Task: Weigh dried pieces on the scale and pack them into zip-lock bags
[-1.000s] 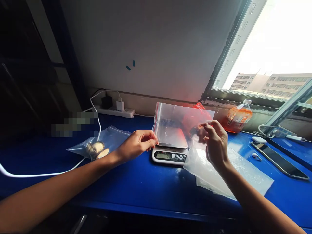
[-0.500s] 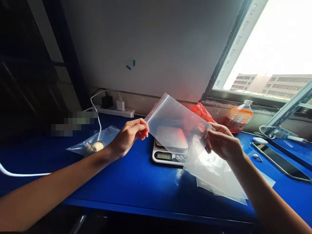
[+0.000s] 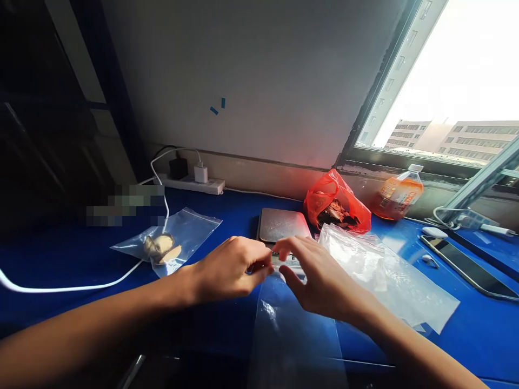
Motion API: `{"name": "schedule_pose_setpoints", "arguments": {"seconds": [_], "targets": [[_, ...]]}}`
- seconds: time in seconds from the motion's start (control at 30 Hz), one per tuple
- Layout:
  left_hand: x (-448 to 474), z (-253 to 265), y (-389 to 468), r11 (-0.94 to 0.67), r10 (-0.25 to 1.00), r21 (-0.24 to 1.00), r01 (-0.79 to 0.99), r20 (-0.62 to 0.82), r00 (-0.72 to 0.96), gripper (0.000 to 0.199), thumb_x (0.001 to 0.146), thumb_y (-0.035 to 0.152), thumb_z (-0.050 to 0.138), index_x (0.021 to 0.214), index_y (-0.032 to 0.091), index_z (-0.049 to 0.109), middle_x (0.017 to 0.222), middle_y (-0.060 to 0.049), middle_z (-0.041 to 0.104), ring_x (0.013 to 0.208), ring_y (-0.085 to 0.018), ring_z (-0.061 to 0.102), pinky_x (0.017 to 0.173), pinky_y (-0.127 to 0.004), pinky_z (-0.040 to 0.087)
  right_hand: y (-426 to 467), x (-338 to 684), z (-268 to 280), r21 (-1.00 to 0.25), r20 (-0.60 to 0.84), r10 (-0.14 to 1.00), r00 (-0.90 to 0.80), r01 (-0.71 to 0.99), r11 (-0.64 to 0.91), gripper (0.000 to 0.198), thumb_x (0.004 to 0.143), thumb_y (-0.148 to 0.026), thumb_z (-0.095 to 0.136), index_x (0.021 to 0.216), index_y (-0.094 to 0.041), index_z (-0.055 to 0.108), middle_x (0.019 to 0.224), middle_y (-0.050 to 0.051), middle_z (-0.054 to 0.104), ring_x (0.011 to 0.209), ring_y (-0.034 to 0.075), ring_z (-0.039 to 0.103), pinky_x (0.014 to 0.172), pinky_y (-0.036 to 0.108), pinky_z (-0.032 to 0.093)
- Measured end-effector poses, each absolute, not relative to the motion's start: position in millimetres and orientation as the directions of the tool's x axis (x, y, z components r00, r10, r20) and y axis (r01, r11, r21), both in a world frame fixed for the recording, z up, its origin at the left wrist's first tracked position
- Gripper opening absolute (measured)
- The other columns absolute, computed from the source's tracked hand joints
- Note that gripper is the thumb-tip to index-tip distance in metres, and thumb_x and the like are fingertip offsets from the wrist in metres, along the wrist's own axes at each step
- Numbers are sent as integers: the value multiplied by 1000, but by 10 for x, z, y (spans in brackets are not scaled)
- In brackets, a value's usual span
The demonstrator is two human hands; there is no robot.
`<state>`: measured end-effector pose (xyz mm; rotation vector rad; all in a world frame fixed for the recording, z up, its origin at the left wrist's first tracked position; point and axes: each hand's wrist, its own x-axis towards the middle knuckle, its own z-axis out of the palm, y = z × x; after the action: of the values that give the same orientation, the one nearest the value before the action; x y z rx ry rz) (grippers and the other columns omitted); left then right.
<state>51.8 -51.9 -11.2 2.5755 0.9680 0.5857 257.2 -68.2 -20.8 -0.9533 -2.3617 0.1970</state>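
Head view: the clear bag (image 3: 295, 335) was hung before the scale (image 3: 283, 226), its top apparently pinched by the left hand (image 3: 235, 267); the right hand (image 3: 322, 278) was held half-spread, nothing visibly gripped. Opening seemed underway; a two-sided pinch was needed.

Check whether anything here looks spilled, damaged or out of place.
No spill shows. At right, clear plastic zip bags lie fanned unevenly, not squared, and a white earbud seems loose beside the black-screened phone. A pixelated patch hides detail.
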Motion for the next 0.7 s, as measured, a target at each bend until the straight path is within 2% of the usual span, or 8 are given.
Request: {"name": "schedule_pose_setpoints", "arguments": {"seconds": [0.1,0.2,0.3,0.53,0.7], "targets": [[525,-172,-517,-731,672,404,550,284,684,22,88,22,49,69,17,57,64,1,56,57,-11,48,55,-24,32,-743,2545,-186,-266,431,656,-620,608,748,22,84,-17,50,106,-20,49,100,8,67,87,22,60,75,39,43],[520,-198,-515,-774,630,342,533,334,701,22,89,22,48,69,16,56,66,0,57,58,-11,48,57,-25,34,-787,2557,-139,-114,406,638,-654,657,745,20,87,-21,52,107,-18,51,98,10,66,86,25,59,75,41,41],[534,-206,-546,-810,585,290,510,352,730,23,90,23,47,69,17,55,66,-1,58,59,-13,49,57,-26,36,-844,2558,-133,-1,387,621,-682,673,740,16,88,-12,49,102,-19,53,95,10,66,81,23,57,76,40,39],[597,-244,-603,-864,483,351,362,373,793,23,91,19,43,75,15,60,71,-5,62,62,-14,55,59,-26,43,-884,2590,-237,-178,395,612,-685,596,783,22,87,-6,44,104,-18,49,94,8,63,84,19,56,73,32,40],[607,-269,-594,-865,480,362,348,395,783,21,91,16,45,79,14,62,72,-5,64,64,-14,59,60,-25,45,-863,2575,-276,-203,389,617,-684,590,782,19,89,-5,41,103,-17,44,96,8,61,85,18,53,75,31,39]]}}
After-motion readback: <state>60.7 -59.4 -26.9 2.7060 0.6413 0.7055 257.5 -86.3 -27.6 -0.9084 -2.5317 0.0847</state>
